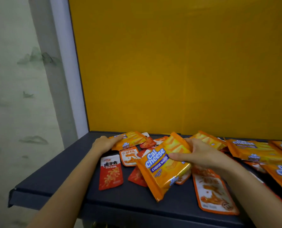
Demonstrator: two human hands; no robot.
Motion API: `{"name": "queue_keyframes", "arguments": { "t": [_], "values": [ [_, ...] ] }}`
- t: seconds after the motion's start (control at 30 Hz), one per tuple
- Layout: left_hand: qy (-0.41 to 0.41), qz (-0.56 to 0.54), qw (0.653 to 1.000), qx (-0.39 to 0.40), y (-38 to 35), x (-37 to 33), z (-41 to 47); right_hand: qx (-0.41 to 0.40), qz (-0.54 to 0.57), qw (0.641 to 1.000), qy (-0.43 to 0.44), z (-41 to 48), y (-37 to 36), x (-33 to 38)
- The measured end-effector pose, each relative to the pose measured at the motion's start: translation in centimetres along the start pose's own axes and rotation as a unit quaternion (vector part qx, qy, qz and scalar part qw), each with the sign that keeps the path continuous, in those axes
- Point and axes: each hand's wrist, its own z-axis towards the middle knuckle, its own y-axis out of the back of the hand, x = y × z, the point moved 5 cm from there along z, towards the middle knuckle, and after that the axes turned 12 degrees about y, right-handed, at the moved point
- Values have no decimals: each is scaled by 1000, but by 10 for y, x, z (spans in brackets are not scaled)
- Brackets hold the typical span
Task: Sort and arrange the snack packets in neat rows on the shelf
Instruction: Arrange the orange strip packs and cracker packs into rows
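Observation:
Snack packets lie scattered on a dark blue shelf [58,176]. My right hand [201,153] grips an orange Cal Cheese wafer packet [160,168], tilted and lifted over the pile. My left hand [104,143] holds the left end of another Cal Cheese packet [128,140] near the shelf's back left. A red pouch with black lettering [110,173] lies flat in front of my left hand. A white-and-orange pouch [214,193] lies under my right wrist. More Cal Cheese packets [255,150] are heaped at the right, and small red and white pouches [130,156] sit between my hands.
A yellow back panel [178,66] closes the shelf behind the packets. A white frame post [66,66] stands at the left, with a pale painted wall [13,96] beyond it. The shelf's front edge [137,211] runs below my forearms.

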Motion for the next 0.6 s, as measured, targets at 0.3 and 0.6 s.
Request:
{"name": "queue_keyframes", "arguments": {
  "t": [0.3, 0.6],
  "values": [
    [-26, -58, 997, 33, -24, -1, 60, -207, 92, 974, -16, -10, 32, -18],
    [-108, -320, 940, 50, -6, -19, 12, -269, 91, 958, -44, -16, 37, -34]
  ]
}}
